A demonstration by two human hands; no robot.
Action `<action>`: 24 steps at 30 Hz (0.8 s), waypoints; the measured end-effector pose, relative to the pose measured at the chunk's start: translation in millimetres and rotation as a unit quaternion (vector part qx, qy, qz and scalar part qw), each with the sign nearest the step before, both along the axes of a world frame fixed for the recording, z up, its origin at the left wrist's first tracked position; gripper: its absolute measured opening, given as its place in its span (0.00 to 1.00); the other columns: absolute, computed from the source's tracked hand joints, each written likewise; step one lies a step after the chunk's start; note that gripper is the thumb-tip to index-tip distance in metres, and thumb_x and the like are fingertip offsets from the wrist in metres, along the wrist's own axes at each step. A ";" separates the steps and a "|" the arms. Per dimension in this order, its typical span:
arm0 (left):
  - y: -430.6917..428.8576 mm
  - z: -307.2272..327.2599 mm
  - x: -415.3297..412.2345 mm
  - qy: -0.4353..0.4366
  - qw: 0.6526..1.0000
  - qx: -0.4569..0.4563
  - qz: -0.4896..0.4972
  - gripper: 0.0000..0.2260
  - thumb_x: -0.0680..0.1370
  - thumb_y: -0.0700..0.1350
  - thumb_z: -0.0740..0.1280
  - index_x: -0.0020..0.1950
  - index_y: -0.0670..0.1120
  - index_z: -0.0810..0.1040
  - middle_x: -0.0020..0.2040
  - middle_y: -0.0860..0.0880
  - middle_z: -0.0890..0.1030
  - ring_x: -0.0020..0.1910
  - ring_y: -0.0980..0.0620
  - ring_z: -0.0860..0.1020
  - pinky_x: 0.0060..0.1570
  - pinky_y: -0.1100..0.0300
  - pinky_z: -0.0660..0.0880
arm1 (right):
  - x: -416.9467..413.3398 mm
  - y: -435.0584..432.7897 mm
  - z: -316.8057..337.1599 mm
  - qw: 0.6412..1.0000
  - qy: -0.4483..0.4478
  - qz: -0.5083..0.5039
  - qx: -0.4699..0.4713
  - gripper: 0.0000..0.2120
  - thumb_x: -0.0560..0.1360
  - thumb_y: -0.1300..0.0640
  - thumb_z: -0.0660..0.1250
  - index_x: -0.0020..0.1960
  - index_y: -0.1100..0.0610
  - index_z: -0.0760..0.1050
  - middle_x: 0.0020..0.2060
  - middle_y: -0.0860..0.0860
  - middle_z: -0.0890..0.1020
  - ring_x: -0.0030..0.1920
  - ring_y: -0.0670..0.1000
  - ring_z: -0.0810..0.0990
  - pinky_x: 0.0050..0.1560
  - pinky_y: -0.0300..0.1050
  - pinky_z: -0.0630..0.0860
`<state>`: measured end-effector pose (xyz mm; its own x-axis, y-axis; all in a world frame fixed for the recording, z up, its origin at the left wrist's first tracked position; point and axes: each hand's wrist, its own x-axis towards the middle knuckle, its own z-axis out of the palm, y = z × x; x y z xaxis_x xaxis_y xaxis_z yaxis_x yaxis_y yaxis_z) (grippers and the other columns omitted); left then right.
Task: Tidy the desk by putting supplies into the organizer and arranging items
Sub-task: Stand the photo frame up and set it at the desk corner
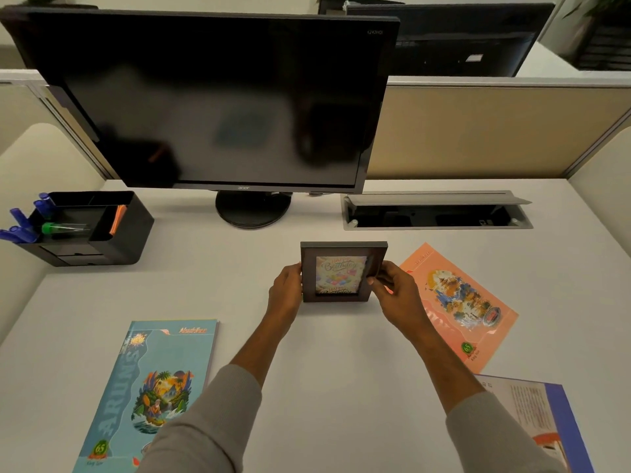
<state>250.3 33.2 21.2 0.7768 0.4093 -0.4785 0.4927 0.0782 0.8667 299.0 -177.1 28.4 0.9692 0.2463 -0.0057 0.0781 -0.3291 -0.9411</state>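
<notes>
Dark-brown wooden picture frame (343, 272) with a colourful "Happy Birthday" card inside stands upright near the middle of the pale grey desk (307, 387), in front of the black flat-screen monitor (218, 100) and its round base. Both hands hold it by the sides. The left hand (286, 289) is curled against the frame's left edge, fingers closed on it. The right hand (396, 291) pinches the right edge between thumb and fingers. Grey sleeves cover both forearms partway.

At the desk's far left sits a black plastic desk organizer (102, 227). Blue-capped pens (24, 220) lean out of its left compartment, a green-capped marker (59, 228) lies across the middle one, and orange sticky notes (119, 216) stand in a slot on the right.

A blue notebook with an island illustration (150, 387) lies flat near the left front of the desk. A salmon-pink notebook (467, 302) lies tilted just right of the frame, partly under the right wrist. A booklet with a blue border (546, 425) rests at the front right corner. A grey cable hatch (437, 209), lid raised, is set in the desk behind the pink notebook.
</notes>
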 end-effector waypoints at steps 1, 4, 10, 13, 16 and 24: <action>0.5 2.8 0.5 -0.002 1.000 -0.012 -0.007 0.22 0.74 0.60 0.53 0.57 0.53 0.79 0.57 0.48 0.83 0.55 0.47 0.82 0.58 0.47 0.79 | 0.5 -1.5 -0.5 1.000 0.004 0.005 -0.002 0.12 0.79 0.65 0.65 0.61 0.56 0.77 0.53 0.48 0.84 0.55 0.42 0.82 0.54 0.34 0.79; 0.2 11.1 2.6 -0.019 0.998 -0.051 -0.020 0.17 0.83 0.50 0.53 0.60 0.48 0.80 0.57 0.47 0.84 0.55 0.50 0.82 0.50 0.58 0.78 | 1.0 -4.6 -2.3 1.000 0.008 0.015 -0.008 0.13 0.80 0.64 0.65 0.63 0.55 0.76 0.56 0.48 0.83 0.57 0.44 0.81 0.55 0.36 0.79; -1.3 4.8 11.3 -0.030 0.993 -0.111 -0.014 0.17 0.85 0.50 0.50 0.59 0.53 0.78 0.54 0.51 0.83 0.57 0.48 0.81 0.56 0.51 0.78 | 3.6 -3.3 -4.2 1.000 -0.001 0.019 -0.018 0.14 0.80 0.64 0.64 0.65 0.55 0.76 0.56 0.48 0.83 0.58 0.44 0.81 0.57 0.39 0.79; 0.8 -2.3 14.9 -0.029 0.992 -0.124 0.001 0.16 0.85 0.50 0.51 0.57 0.53 0.79 0.52 0.51 0.84 0.56 0.47 0.81 0.58 0.49 0.77 | 4.1 -2.2 -4.2 1.000 -0.001 0.016 -0.014 0.14 0.80 0.63 0.65 0.64 0.54 0.76 0.56 0.47 0.83 0.57 0.43 0.81 0.56 0.37 0.79; -0.3 -4.6 16.0 -0.029 0.992 -0.125 0.004 0.16 0.85 0.50 0.52 0.55 0.53 0.80 0.50 0.51 0.85 0.54 0.48 0.81 0.59 0.48 0.77 | 3.8 -1.7 -5.4 1.000 0.005 0.010 -0.012 0.14 0.80 0.61 0.65 0.65 0.52 0.75 0.56 0.47 0.83 0.57 0.43 0.81 0.55 0.38 0.80; -0.6 -7.3 20.3 -0.026 0.994 -0.101 -0.008 0.18 0.86 0.51 0.51 0.52 0.55 0.80 0.50 0.52 0.84 0.50 0.51 0.83 0.50 0.53 0.80 | 7.7 3.6 -8.3 1.000 0.001 -0.009 -0.023 0.14 0.81 0.58 0.64 0.67 0.54 0.74 0.58 0.48 0.82 0.58 0.46 0.80 0.50 0.32 0.79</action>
<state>270.6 32.6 13.9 0.8084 0.2968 -0.5083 0.4495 0.2463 0.8587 306.7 -173.4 20.1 0.9734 0.2286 -0.0179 0.0708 -0.3738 -0.9248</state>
